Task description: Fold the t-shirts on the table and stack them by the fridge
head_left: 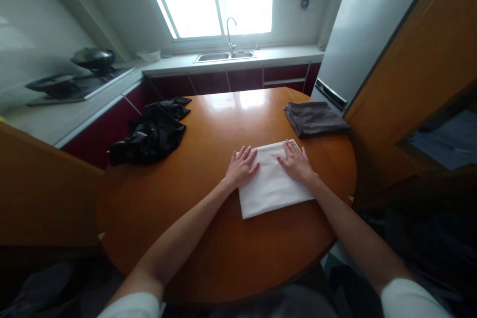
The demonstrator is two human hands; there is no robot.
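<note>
A white cloth (275,186), folded into a flat rectangle, lies on the wooden table (208,184) in front of me. My left hand (242,166) rests flat on its left edge with the fingers apart. On the far right part of the cloth, my right hand (296,160) lies flat too, fingers stretched forward and thumb out to the side. Neither hand grips anything. Whether the cloth is a garment or a plain sheet, I cannot tell.
Behind the cloth to the right lies a folded dark grey cloth (316,118). A crumpled black garment (152,131) sits at the table's left edge. Beyond the table are a sink (212,57), a stove with a wok (93,58), and a fridge (354,25) at the right.
</note>
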